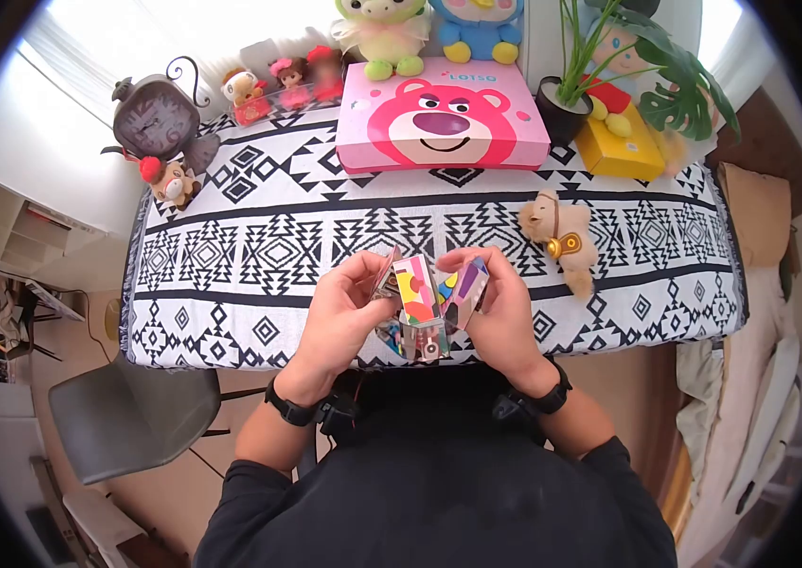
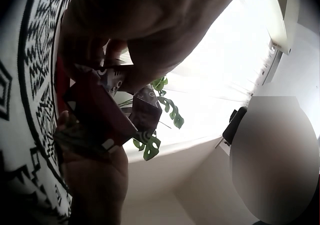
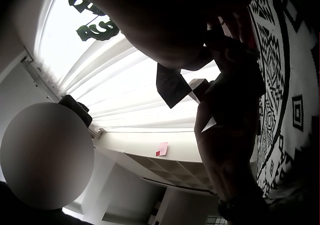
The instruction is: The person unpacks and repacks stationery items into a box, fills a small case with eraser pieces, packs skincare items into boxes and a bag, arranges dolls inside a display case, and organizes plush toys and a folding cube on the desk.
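Observation:
In the head view, a multicoloured, many-faceted folding puzzle [image 1: 416,292] is held between both hands above the table's front edge. Its sections stand at different angles, printed in yellow, pink, purple and white. My left hand [image 1: 344,312] grips its left side, thumb on the near face and fingers curled behind. From the right, my right hand [image 1: 503,317] holds a purple-and-white section, its fingers bent over the top. The left wrist view shows a dark red face of the puzzle [image 2: 97,107] from below. Against the window, the right wrist view shows an angular section [image 3: 171,86] in silhouette.
A black-and-white patterned cloth [image 1: 287,246] covers the table. To the right lies a beige plush horse [image 1: 562,237]. Behind stand a pink bear box [image 1: 444,128], a potted plant [image 1: 567,99], a yellow box [image 1: 621,147] and a clock [image 1: 155,123]. A grey chair [image 1: 136,417] is at left.

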The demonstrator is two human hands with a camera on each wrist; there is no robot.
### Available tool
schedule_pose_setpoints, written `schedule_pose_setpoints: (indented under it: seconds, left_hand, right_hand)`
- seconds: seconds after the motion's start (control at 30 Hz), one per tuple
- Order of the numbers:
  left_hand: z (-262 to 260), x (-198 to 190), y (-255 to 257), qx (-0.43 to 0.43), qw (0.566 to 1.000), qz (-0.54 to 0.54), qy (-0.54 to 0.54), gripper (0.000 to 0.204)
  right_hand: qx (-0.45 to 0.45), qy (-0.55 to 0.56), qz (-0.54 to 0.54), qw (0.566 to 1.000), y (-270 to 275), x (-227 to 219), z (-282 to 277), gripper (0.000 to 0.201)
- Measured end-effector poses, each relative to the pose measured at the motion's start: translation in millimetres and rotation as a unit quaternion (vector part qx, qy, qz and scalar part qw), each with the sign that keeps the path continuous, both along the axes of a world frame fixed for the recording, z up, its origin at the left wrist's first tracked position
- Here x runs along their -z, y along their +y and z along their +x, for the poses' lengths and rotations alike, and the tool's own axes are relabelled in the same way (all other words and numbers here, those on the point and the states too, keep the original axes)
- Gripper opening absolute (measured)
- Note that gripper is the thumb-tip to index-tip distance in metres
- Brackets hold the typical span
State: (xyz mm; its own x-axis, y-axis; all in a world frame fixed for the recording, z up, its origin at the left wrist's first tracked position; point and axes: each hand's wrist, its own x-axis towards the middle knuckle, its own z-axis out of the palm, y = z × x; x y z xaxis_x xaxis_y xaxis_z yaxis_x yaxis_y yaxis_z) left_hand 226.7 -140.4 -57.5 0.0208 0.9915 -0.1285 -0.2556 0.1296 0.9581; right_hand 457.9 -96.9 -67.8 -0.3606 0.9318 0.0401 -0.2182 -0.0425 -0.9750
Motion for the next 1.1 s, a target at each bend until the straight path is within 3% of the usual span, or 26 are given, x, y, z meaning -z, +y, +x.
schedule_pose_setpoints:
  seconds: [0.07,0.13,0.23,0.37,0.5,0.57,0.67,0.87,1.1]
  left_hand:
    - [-5,2,1,0.036,0.999,-0.028,-0.017,0.048]
    - [-12,1,-1,0.061,0.996,-0.062,-0.027,0.055]
    - [-21,8,1,0.076,0.992,-0.076,-0.063,0.071]
    - [-23,12,2,0.072,0.992,-0.080,-0.071,0.063]
    - [-32,-7,9,0.078,0.994,-0.076,0.029,0.050]
    - [-62,-16,16,0.071,0.993,-0.082,0.055,0.044]
    - [-95,-8,36,0.077,0.993,-0.059,-0.059,0.041]
    - [-172,-3,64,-0.028,0.996,-0.067,0.054,0.022]
    - [-256,33,104,-0.068,0.979,-0.116,0.150,0.028]
  right_hand:
    - [-0.006,-0.014,0.011,1.000,3,4,5,0.041]
    - [-0.043,-0.053,-0.085,0.994,3,-7,13,0.040]
    - [-0.077,-0.042,-0.070,0.994,16,0,21,0.034]
    - [-0.130,-0.007,-0.113,0.985,19,2,27,0.030]
    - [-0.142,-0.043,-0.112,0.983,34,-16,16,0.036]
    - [-0.180,-0.102,-0.098,0.974,54,-24,-6,0.035]
    - [-0.228,-0.065,-0.129,0.963,78,-30,-37,0.033]
    - [-0.192,-0.091,-0.117,0.970,126,-14,-128,0.031]
    - [-0.171,-0.189,-0.037,0.966,173,41,-231,0.026]
